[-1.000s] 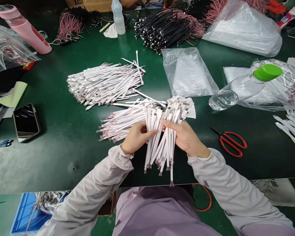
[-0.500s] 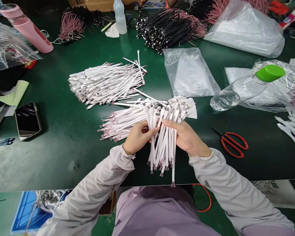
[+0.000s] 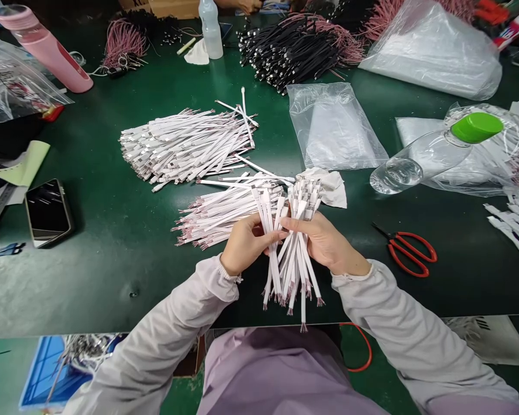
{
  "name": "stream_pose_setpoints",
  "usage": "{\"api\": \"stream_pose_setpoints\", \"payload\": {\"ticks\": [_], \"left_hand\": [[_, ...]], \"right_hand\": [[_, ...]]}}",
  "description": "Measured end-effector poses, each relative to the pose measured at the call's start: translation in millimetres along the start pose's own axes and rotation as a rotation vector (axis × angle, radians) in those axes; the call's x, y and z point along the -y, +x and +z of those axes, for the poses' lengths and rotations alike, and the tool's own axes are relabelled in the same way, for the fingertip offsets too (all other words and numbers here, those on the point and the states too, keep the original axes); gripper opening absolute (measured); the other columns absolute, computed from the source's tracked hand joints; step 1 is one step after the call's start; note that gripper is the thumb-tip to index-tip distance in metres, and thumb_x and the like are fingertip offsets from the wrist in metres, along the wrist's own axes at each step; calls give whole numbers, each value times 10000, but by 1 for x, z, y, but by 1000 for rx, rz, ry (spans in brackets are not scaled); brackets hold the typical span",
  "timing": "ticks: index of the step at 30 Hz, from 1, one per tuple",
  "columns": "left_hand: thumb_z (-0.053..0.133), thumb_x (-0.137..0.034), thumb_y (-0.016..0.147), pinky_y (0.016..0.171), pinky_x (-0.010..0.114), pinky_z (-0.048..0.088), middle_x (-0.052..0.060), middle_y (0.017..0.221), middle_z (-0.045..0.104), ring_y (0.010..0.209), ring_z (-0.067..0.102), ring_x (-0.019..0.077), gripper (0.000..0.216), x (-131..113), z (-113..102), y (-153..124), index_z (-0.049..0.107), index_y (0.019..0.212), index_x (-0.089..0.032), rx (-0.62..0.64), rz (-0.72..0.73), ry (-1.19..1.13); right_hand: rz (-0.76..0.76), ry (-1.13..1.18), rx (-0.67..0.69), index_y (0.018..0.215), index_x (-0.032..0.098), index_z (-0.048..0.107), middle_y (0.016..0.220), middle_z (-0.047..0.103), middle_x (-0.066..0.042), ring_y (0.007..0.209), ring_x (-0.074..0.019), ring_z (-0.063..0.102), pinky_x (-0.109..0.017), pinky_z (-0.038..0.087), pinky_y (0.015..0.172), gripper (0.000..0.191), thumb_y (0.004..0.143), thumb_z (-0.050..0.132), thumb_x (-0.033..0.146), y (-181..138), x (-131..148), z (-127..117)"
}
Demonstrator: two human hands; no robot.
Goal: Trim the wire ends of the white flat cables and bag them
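Both hands grip one bundle of short white flat cables held upright over the green table. My left hand closes round the bundle's left side. Wrapped round the right side is my right hand, thumb across the front. Metal connector ends point away from me; frayed pink wire ends hang toward my lap. Just behind the hands lies a loose pile of the same cables. A larger pile of white cables lies farther back.
Red-handled scissors lie right of my hands. A clear bottle with a green cap lies on its side, near plastic bags. A phone lies at left, a pink bottle at back left, black cables at the back.
The bundle has been squeezed tighter and its connector ends drawn together. A few cables at its left have separated toward my left hand. Both hands stay in place.
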State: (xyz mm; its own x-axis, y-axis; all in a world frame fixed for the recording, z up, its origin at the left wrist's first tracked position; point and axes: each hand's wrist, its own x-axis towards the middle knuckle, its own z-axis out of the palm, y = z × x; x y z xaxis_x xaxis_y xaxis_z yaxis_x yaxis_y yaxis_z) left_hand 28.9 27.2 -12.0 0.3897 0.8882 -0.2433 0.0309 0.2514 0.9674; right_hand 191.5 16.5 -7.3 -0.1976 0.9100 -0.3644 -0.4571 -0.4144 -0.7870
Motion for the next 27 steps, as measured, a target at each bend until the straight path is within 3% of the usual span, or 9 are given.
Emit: {"api": "stream_pose_setpoints", "payload": {"ticks": [3,9,15,18,22,27], "left_hand": [[777,-475,684,421,206,472,7,684,643,516,577,115,418,0,1,-1,639,879,-132,15,14,57],[561,-525,869,410,201,430,-8,621,589,430,561,98,389,0,-1,-3,608,811,-143,15,75,264],[565,-492,868,422,203,439,20,672,645,477,576,110,354,-3,-1,-4,621,847,-144,0,62,227],[585,-435,868,489,200,465,20,639,649,515,591,112,304,-4,0,-4,645,866,-137,34,58,257],[640,-372,838,539,217,497,14,629,656,497,601,110,269,-1,1,-4,655,952,-129,119,38,256],[637,-415,841,438,175,429,6,622,655,473,604,101,281,-3,3,-6,611,917,-145,154,-10,171]], "right_hand": [[47,-22,56,828,168,674,756,681,-12,724,-199,670,-359,561,725,258,647,836,255,-2,-1,0],[56,4,23,742,173,664,677,661,-1,614,-182,644,-368,553,672,190,714,795,308,-2,1,-2],[55,-31,41,784,178,690,730,665,-19,661,-176,629,-352,528,694,201,759,754,367,1,3,-4],[-43,-27,-10,685,188,634,603,538,32,567,-110,511,-277,458,603,220,714,797,334,3,7,-5],[-80,-28,-40,742,187,621,540,424,74,497,-72,376,-248,372,529,258,658,833,307,3,12,-3],[-30,-191,-69,534,180,514,473,434,49,461,-80,388,-269,324,489,377,664,815,365,-1,10,0]]}}
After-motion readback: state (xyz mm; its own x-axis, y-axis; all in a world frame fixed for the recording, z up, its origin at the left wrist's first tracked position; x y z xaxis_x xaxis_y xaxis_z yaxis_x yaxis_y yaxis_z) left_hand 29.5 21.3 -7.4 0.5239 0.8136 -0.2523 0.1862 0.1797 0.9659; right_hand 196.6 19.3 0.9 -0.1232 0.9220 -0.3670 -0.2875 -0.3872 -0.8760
